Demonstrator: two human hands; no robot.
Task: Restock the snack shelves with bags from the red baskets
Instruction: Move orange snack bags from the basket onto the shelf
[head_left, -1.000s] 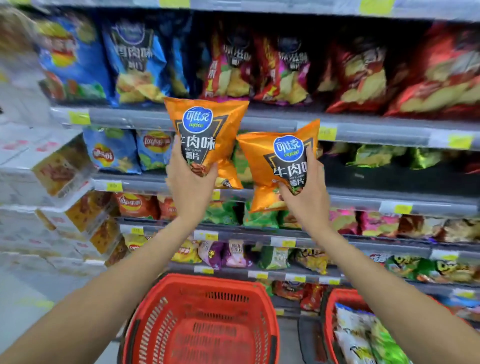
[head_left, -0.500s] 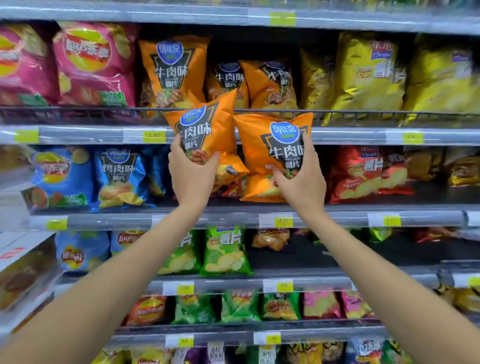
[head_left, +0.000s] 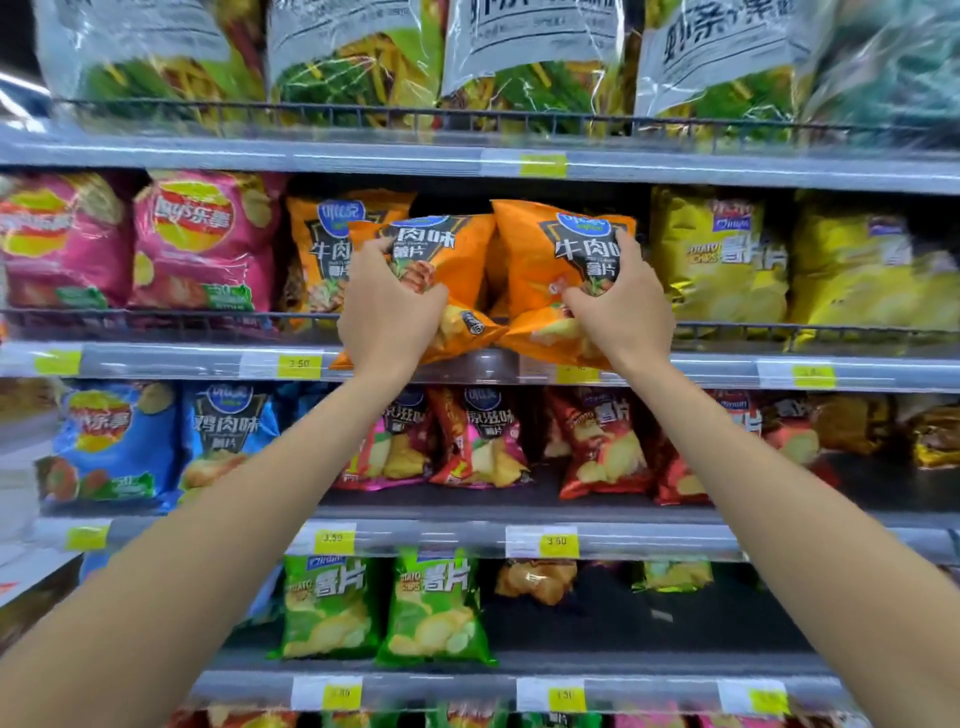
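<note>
My left hand (head_left: 387, 306) grips one orange chip bag (head_left: 452, 260) by its lower part. My right hand (head_left: 621, 312) grips a second orange chip bag (head_left: 550, 244) the same way. Both bags are tilted back over the wire rail of the second shelf from the top (head_left: 156, 358), their bottoms still hanging over its front edge. A matching orange bag (head_left: 317, 254) stands on that shelf just left of them. The red baskets are out of view.
Pink bags (head_left: 202, 244) fill the same shelf to the left, yellow bags (head_left: 722, 260) to the right. Large clear-and-white bags (head_left: 530, 47) sit on the shelf above. Blue, red and green bags line the lower shelves, with a dark gap at the lower right.
Both hands have lifted the two orange bags up to the orange-bag shelf and tipped them in over its rail. The view has risen; the red baskets have dropped out of sight.
</note>
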